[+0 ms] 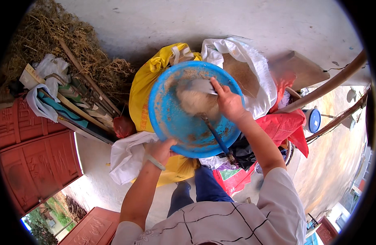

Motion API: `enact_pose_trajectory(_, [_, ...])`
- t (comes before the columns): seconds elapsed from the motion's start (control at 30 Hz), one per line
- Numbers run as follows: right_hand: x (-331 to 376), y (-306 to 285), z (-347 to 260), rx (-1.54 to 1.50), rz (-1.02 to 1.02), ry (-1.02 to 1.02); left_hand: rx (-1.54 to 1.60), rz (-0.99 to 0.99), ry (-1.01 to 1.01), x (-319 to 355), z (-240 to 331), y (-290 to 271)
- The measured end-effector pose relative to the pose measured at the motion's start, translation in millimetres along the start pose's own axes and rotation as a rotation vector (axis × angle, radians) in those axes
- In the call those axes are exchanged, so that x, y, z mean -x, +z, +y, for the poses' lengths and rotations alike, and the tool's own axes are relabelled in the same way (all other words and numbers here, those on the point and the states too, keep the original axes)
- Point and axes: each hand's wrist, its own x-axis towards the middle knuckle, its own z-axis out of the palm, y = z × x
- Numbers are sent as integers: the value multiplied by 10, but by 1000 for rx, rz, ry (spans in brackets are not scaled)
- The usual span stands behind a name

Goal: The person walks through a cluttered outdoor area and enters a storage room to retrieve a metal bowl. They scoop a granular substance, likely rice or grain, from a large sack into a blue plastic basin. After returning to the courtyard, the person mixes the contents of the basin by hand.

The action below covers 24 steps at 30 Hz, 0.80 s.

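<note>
While the left hand (161,149) gripped the near rim of the blue plastic basin (171,118), fingers curled under the edge and thumb on top, the basin was tilted toward the person and held in the air above the sacks, presumably so its contents stayed in reach of the other hand. A pale band sat on that wrist. The right hand (228,102) reached into the basin from the far right side, fingers closed on a pale metal scoop (202,86) that lay over a mound of pale meal (194,102) near the basin's upper middle; brownish crumbs clung to the wet-looking inner wall. A dark-handled tool (216,136) leaned inside the basin, its handle running down past the lower rim, apparently just resting there.

Directly behind the basin stood an open white woven sack (253,73) showing brown grain, close enough for scooping, and a yellow sack (141,94) sat beside and under the basin. Red plastic bags (292,126) lay to the right, a red door (37,159) to the left, and dry straw (53,36) was heaped beyond a clutter of boards.
</note>
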Motion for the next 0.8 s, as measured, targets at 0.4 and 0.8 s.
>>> enact_pose_trajectory(0.4, [74,-136,-71,-140,297,-352,15,14,-24,-74,-219,-165])
enact_pose_trajectory(0.8, [149,-102,-216,-112,294,-371,30,9,-16,-184,-329,-241])
